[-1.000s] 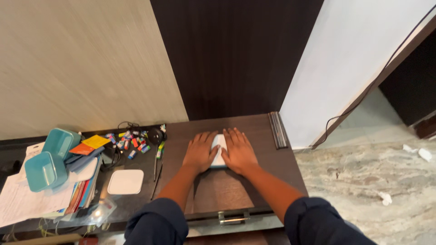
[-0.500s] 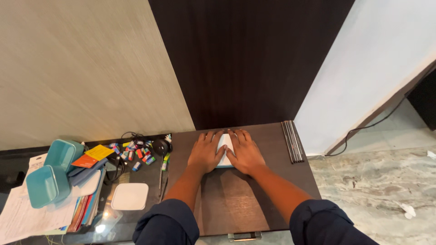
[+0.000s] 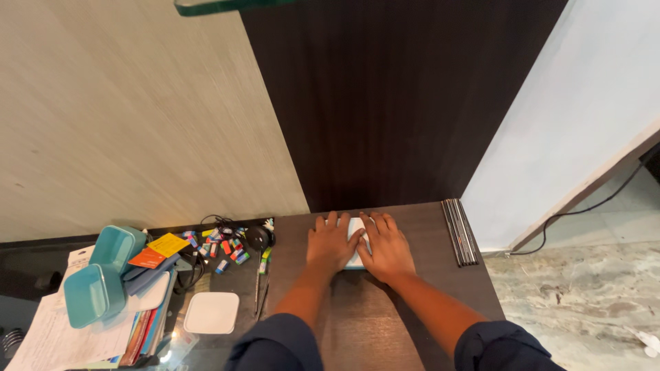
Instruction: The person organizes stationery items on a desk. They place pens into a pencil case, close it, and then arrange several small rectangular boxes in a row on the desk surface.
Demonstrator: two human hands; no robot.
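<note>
Both hands flat on the dark wood desk [image 3: 412, 323], pressing a small pale block [image 3: 355, 240] between them near the back panel. Left hand [image 3: 330, 244] covers its left edge, right hand [image 3: 386, 247] its right; fingers spread, palms down, nothing clasped. The block looks light and stiff, smooth-faced with rounded corners and a bluish lower edge, so probably slippery; the long side edges seem the best hold. Off left: teal boxes [image 3: 100, 275], a white square pad [image 3: 212, 312], scattered coloured clips [image 3: 220, 244].
</note>
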